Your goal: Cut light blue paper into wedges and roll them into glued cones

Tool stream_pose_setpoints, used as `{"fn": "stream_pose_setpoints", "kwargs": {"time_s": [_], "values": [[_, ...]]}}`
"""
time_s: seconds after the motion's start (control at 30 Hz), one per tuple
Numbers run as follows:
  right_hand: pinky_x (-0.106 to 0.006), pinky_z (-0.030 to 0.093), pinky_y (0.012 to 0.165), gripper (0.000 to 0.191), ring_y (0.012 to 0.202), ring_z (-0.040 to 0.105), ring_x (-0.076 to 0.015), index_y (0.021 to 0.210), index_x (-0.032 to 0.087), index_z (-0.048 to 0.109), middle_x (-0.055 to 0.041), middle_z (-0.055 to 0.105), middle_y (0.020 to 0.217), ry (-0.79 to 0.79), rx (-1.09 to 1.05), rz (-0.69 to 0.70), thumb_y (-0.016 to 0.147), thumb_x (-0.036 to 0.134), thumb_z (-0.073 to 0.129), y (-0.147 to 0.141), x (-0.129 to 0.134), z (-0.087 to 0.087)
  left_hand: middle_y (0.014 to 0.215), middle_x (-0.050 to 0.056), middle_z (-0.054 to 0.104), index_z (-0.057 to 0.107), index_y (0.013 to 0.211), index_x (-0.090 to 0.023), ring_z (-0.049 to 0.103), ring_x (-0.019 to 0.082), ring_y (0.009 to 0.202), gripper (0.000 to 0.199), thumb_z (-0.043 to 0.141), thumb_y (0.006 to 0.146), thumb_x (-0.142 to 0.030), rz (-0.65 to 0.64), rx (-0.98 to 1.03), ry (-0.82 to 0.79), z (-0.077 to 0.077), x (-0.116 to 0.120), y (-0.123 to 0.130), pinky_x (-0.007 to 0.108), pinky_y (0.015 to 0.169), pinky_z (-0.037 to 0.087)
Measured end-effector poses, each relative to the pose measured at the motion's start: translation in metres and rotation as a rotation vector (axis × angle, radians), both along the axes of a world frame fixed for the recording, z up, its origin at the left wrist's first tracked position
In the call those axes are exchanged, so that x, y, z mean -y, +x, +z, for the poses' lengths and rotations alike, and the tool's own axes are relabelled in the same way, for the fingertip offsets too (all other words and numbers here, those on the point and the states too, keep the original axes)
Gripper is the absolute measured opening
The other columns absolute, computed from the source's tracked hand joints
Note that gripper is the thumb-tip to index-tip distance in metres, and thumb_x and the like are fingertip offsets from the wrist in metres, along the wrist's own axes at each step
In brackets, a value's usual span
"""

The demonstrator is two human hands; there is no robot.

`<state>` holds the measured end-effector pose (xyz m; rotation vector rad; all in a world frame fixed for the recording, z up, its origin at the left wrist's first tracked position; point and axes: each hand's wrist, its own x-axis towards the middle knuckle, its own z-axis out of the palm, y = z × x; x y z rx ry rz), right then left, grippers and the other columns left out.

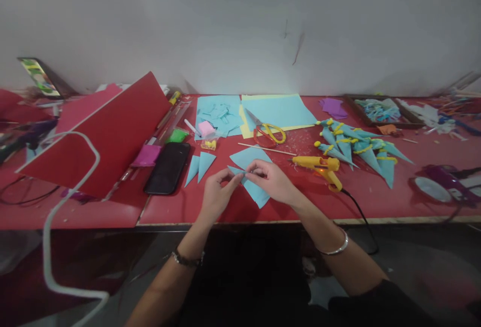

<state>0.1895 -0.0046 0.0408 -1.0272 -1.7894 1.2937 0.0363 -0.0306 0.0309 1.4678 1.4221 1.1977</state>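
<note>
Between the fingertips of both hands is a small piece of light blue paper (235, 170), pinched at its edges and partly hidden. My left hand (220, 189) closes on its left side, my right hand (271, 180) on its right. Beneath them more blue paper sheets (251, 155) lie on the red table. Two folded blue paper cones (201, 165) rest just left of my hands. A yellow hot glue gun (319, 165) lies to the right, its nozzle toward my right hand. Behind my hands is a thin wooden stick (266, 149).
Scissors (268, 131) with red and yellow handles lie by blue and yellow sheets (280, 109). Several blue cones with yellow trim (355, 146) are piled right. A black phone (168, 168) and a red board (108, 141) stand left. A white cable (48, 247) crosses the left foreground.
</note>
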Motion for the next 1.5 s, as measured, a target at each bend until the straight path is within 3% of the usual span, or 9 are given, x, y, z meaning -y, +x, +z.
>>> {"fn": "stream_pose_setpoints", "kwargs": {"time_s": [0.27,0.73,0.9,1.1,1.5], "values": [[-0.020,0.026,0.045,0.016,0.047,0.034,-0.0064,0.073,0.018,0.048,0.0080,0.039,0.052,-0.050,-0.042,-0.054,0.079,0.032,0.053,-0.004,0.007,-0.001,0.054,-0.004,0.055,0.057,0.061,-0.016,0.049,0.008,0.052,0.018,0.060,0.072,-0.030,0.089,0.091,0.032,0.005,0.000,-0.004,0.019,0.055,0.041],[-0.020,0.030,0.047,0.013,0.050,0.041,-0.0070,0.075,0.018,0.048,0.0062,0.046,0.057,-0.044,-0.095,-0.030,0.080,0.030,0.051,-0.006,0.019,0.010,0.058,-0.004,0.051,0.053,0.065,-0.018,0.049,0.008,0.054,0.015,0.053,0.078,-0.026,0.047,0.170,0.191,0.012,0.006,0.000,0.019,0.055,0.042],[-0.021,0.032,0.049,0.014,0.052,0.041,-0.0078,0.075,0.018,0.048,0.0051,0.048,0.058,0.039,-0.032,-0.055,0.080,0.031,0.051,-0.002,0.024,0.014,0.063,-0.002,0.058,0.058,0.067,-0.018,0.052,0.009,0.057,0.009,0.061,0.072,-0.025,0.100,0.077,0.162,0.024,0.010,-0.005,0.021,0.058,0.044],[-0.020,0.032,0.047,0.014,0.053,0.042,-0.0078,0.076,0.018,0.049,0.0040,0.049,0.060,0.066,-0.025,-0.055,0.081,0.031,0.050,0.001,0.029,0.016,0.057,-0.002,0.059,0.059,0.063,-0.017,0.053,0.010,0.054,0.009,0.062,0.068,-0.025,0.074,0.016,0.100,0.037,0.013,-0.010,0.023,0.057,0.046],[-0.021,0.036,0.052,0.014,0.058,0.050,-0.0093,0.079,0.019,0.051,0.0021,0.055,0.064,0.123,-0.012,-0.053,0.083,0.033,0.050,0.002,0.033,0.018,0.054,-0.003,0.057,0.056,0.061,-0.017,0.051,0.007,0.049,0.009,0.058,0.068,-0.022,0.041,0.165,0.053,0.040,0.015,-0.008,0.020,0.052,0.044]]}}
